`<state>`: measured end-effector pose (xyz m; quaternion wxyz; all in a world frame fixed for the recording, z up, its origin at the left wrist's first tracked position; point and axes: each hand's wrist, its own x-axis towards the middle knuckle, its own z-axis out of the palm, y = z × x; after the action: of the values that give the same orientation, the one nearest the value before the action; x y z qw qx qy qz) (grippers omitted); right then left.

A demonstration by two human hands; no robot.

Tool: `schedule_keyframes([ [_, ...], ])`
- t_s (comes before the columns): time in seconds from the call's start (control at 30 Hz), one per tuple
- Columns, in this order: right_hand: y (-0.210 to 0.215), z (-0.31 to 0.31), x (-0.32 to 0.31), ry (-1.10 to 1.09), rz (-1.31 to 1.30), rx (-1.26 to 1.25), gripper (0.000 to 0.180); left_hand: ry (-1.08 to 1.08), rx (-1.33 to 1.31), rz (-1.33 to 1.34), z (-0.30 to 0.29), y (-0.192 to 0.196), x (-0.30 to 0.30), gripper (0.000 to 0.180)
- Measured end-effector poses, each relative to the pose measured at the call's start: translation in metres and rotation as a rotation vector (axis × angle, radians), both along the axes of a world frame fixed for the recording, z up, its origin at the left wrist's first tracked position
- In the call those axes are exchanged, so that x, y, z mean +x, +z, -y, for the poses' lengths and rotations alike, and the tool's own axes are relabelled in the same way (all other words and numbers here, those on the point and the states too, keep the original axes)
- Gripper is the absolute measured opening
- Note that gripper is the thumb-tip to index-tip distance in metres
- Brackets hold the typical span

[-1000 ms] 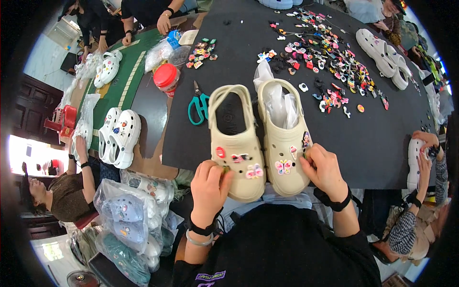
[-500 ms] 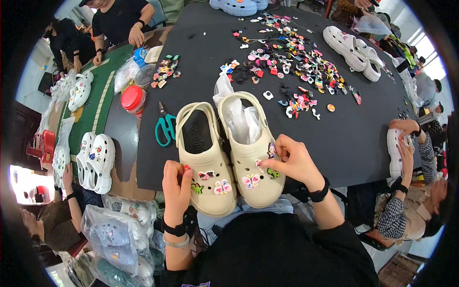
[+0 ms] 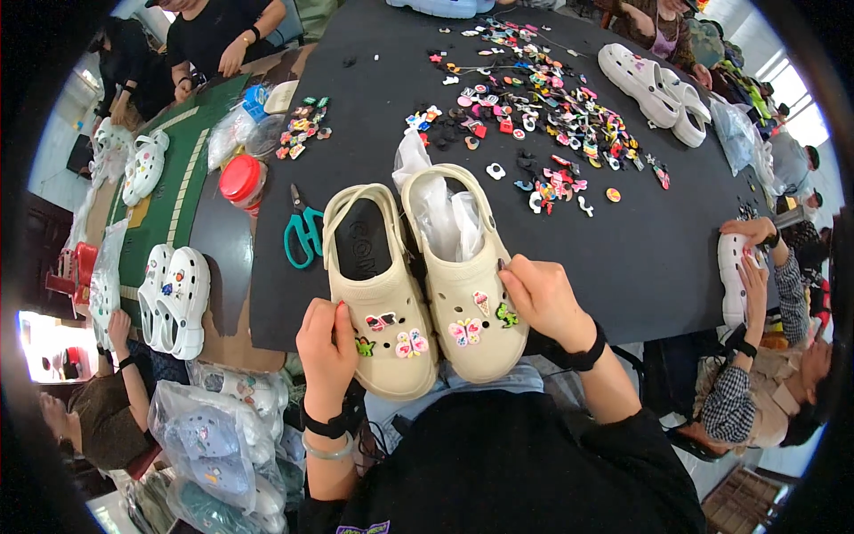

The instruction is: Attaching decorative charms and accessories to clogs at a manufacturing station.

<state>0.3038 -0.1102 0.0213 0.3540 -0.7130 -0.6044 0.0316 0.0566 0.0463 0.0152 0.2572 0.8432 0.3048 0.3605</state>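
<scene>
While the two beige clogs lie side by side just in front of the body, their long axes run away from the person, toes near and heels far. The right clog [image 3: 463, 285] has clear plastic stuffing inside and the left clog [image 3: 378, 294] is empty, with its strap folded forward. Both toes carry small charms, among them a butterfly [image 3: 465, 331] on the right clog.

The right hand [image 3: 543, 298] rests on the outer side of the right clog, fingers bent and pinched together at the holes near a green charm [image 3: 507, 314]; I cannot tell if a charm is between the fingertips. The left hand [image 3: 327, 351] is curled around the outer toe edge of the left clog and holds it steady. So each hand is touching its own clog, and the right one is nearer to the charms.

Beyond the clogs, further from the hands, loose charms [image 3: 543, 107] are spread on the dark surface [image 3: 658, 258]. Green scissors [image 3: 302, 231] lie to the left of the left clog, a little apart.
</scene>
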Motion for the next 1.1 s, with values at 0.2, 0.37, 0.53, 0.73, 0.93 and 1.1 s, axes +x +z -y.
schedule_keyframes([
  [0.2,0.001,-0.002,0.022,0.21,-0.486,-0.137,0.027,-0.169,-0.268,0.102,-0.017,-0.007,-0.013,0.022],
  [0.37,-0.001,-0.001,0.033,0.282,-0.602,-0.186,0.029,-0.131,-0.767,0.33,-0.026,-0.021,-0.022,0.024],
  [0.53,-0.004,0.0,0.034,0.319,-0.773,-0.219,0.029,-0.135,-0.636,0.294,-0.016,-0.015,-0.017,0.023],
  [0.73,0.006,0.0,0.011,0.116,-0.125,-0.061,0.024,0.026,-0.579,0.325,0.004,-0.01,-0.009,0.023],
  [0.93,0.03,-0.006,0.003,-0.022,-0.035,-0.272,0.039,0.034,-0.43,0.353,0.044,0.008,-0.016,0.027],
  [1.1,0.016,-0.005,0.011,0.025,-0.2,-0.235,0.033,-0.083,-0.221,0.302,0.058,0.006,-0.01,0.02],
])
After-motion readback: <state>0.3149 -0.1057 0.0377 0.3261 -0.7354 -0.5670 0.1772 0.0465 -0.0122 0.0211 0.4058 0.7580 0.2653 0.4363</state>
